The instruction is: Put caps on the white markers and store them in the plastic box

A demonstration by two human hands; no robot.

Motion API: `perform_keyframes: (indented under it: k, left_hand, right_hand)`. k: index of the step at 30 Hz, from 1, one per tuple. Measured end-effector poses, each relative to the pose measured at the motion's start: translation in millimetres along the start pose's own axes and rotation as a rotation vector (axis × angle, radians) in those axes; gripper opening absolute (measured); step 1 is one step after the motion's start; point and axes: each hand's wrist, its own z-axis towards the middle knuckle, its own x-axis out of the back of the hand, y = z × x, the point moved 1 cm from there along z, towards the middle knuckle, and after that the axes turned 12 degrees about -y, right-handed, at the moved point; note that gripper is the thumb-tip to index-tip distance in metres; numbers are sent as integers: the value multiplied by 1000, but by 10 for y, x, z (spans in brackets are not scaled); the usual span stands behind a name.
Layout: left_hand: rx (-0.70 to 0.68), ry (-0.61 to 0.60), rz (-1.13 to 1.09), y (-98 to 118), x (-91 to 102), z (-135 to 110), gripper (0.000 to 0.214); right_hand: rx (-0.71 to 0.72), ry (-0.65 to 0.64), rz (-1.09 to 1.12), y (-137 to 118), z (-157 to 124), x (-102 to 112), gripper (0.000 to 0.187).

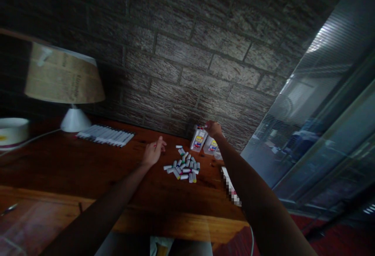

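Over the wooden table, my left hand is held with its thumb raised and its fingers loosely bent and apart. A small red spot shows near the thumb; what it is I cannot make out. To its right lies a loose pile of short white cylinders with coloured ends, resembling marker caps. My right hand reaches to the back, fingers pinched together at the top of a clear plastic case with a coloured label. Whatever sits between those fingertips is too small to name. A second clear case stands beside it, partly behind my right arm.
A row of white markers lies at the back left, near a lamp with a printed shade. A white round container stands at the far left. A brick wall backs the table; glass panels rise at right.
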Motion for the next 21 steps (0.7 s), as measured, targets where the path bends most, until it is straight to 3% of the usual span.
perform_keyframes:
  k: [4, 21]
  left_hand:
    - [0, 5, 24, 1, 1, -2, 63]
    - [7, 0, 17, 29, 5, 3, 64]
  right_hand:
    - [33, -34, -24, 8, 43, -45, 17]
    - [30, -79, -19, -31, 40, 5, 13]
